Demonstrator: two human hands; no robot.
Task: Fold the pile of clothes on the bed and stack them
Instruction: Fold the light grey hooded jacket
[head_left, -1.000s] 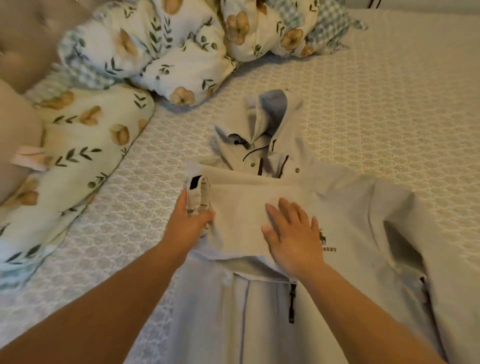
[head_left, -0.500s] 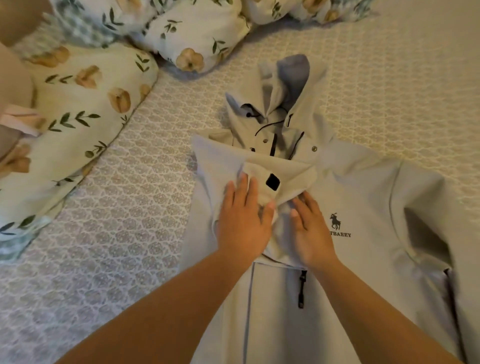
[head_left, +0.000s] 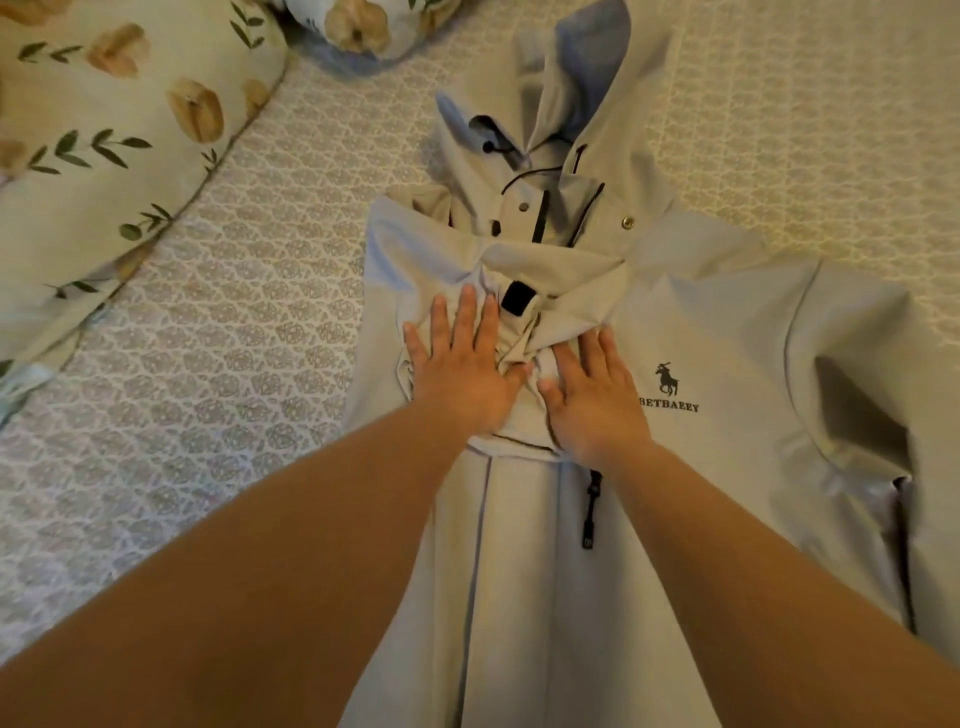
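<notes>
Jacket (head_left: 727, 322) hem cut off below; folded sleeve (head_left: 519, 270) cuff partly under left hand (head_left: 462, 374)

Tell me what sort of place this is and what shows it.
Most likely a bedroom. A light grey hooded jacket lies spread on a bed with a patterned quilted cover, and floral-print pillows or bedding sit along the far left. Both hands press flat on the jacket's folded-in sleeve.

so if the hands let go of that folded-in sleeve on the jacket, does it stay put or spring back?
Probably creeps back a little: the sleeve is bunched in stiff-looking creases under both flat hands, left hand and right hand. The jacket looks like smooth shell fabric, so likely slippery. It drapes flat on the bed, so floppy when lifted.
</notes>
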